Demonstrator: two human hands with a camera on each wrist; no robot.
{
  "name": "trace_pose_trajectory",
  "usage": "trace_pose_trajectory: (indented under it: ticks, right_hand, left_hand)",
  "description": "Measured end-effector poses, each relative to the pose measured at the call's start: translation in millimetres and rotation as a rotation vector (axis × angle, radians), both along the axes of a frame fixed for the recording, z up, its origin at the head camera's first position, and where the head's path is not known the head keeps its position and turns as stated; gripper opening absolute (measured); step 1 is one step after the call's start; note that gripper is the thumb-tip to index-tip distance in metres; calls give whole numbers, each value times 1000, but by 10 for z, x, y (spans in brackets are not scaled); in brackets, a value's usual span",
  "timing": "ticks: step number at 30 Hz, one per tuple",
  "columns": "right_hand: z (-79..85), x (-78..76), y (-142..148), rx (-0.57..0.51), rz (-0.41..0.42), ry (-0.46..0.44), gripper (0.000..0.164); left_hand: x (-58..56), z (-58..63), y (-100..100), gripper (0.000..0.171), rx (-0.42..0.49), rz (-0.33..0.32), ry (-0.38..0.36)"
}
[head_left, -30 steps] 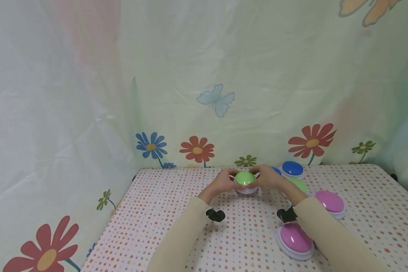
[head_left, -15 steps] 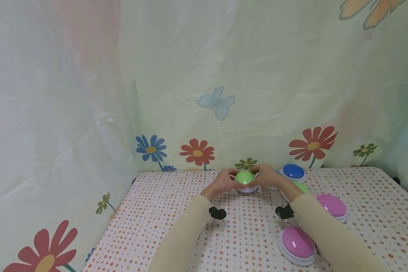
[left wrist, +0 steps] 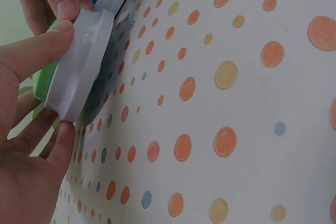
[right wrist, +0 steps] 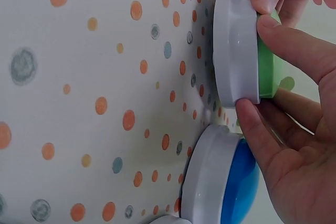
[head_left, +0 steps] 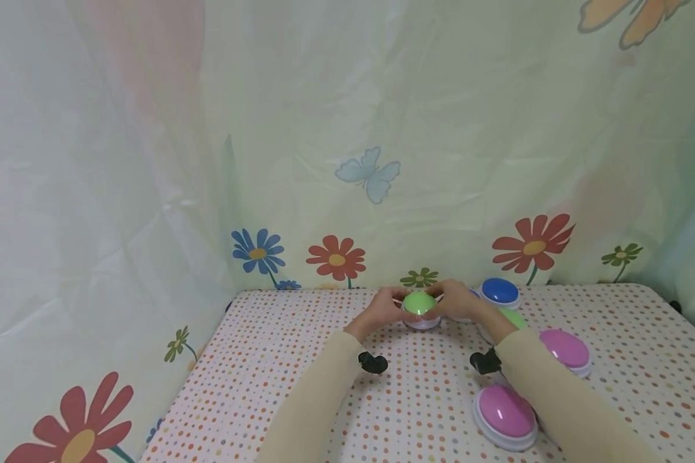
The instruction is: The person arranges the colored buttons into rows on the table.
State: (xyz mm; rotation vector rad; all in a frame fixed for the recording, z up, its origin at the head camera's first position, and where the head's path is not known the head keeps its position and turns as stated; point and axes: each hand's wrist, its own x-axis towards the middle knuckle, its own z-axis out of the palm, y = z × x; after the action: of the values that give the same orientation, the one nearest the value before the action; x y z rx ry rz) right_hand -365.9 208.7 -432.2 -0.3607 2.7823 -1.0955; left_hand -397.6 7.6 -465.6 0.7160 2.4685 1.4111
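A push-button buzzer with a green dome (head_left: pixel 419 302) and a white base (left wrist: pixel 79 66) is between both hands, close over the dotted tabletop near its back edge. My left hand (head_left: pixel 382 308) grips it from the left, thumb on the near side and fingers round the base. On the opposite side my right hand (head_left: pixel 456 301) holds it too, its thumb at the seam of dome and base. The two thumbs come close together in the wrist views. Right beside my right hand stands a blue-domed buzzer (right wrist: pixel 241 182), partly hidden by that hand in the head view.
Another blue buzzer (head_left: pixel 500 291) stands at the back right. A second green one (head_left: pixel 512 317) is partly covered by my right forearm. Two pink buzzers (head_left: pixel 565 348) are farther right and nearer. A floral curtain (head_left: pixel 301 128) rises behind the dotted table (head_left: pixel 278 360).
Both hands keep their grip on the green buzzer, which has shifted very slightly right. The head view has tilted a little, revealing more of the blue buzzer beside my right hand.
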Motion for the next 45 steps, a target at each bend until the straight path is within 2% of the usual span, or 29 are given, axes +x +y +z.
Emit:
trace_pose_trajectory:
  ticks: [7, 19, 26, 35, 40, 45]
  right_hand:
    - [-68, 17, -23, 8, 9, 4, 67]
    - [-59, 19, -19, 56, -9, 18, 65]
    - [-112, -10, -15, 39, -14, 36, 66]
    - [-115, 21, -33, 35, -25, 61, 65]
    - [-114, 36, -49, 52, -50, 68, 67]
    - [-113, 53, -60, 67, -56, 59, 68]
  left_hand:
    - [11, -87, -19, 53, 10, 12, -38]
    - [34, -42, -19, 55, -39, 19, -33]
    - [23, -36, -51, 53, -48, -2, 5]
    - [20, -59, -66, 58, -40, 3, -29]
    - [7, -78, -59, 62, -53, -1, -22]
    - [-2, -118, -47, 63, -22, -6, -43]
